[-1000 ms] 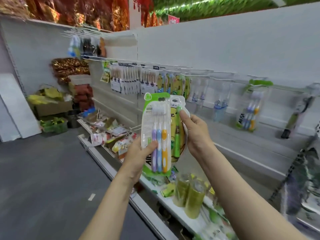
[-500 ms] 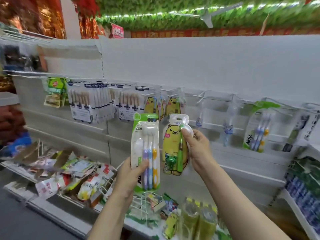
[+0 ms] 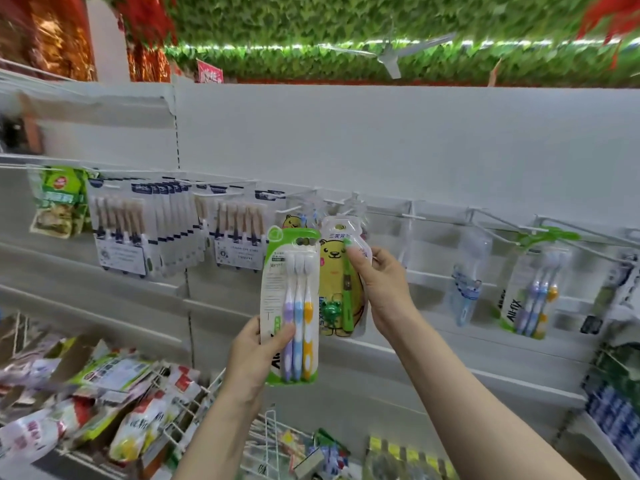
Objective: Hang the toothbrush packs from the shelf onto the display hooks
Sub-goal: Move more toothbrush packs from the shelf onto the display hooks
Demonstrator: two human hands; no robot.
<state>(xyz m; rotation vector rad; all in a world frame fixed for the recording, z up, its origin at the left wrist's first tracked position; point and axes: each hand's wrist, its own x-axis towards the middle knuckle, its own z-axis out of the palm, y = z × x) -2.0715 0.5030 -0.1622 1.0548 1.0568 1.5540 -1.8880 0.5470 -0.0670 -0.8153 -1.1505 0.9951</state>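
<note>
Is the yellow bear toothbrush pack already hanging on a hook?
No: the yellow bear pack is held up in the right hand, below the hooks, its hang hole not on any of them.

- The three-brush pack (image 3: 292, 303) has a green-edged card with purple, blue and orange toothbrushes standing upright side by side; it is held up by its lower left edge, in front of the white back panel.
- The bear pack (image 3: 341, 285) is yellow with a cartoon bear, a green toothbrush and a small green frog figure; it is upright, just right of the first pack, its top near the display hooks (image 3: 349, 202).
</note>
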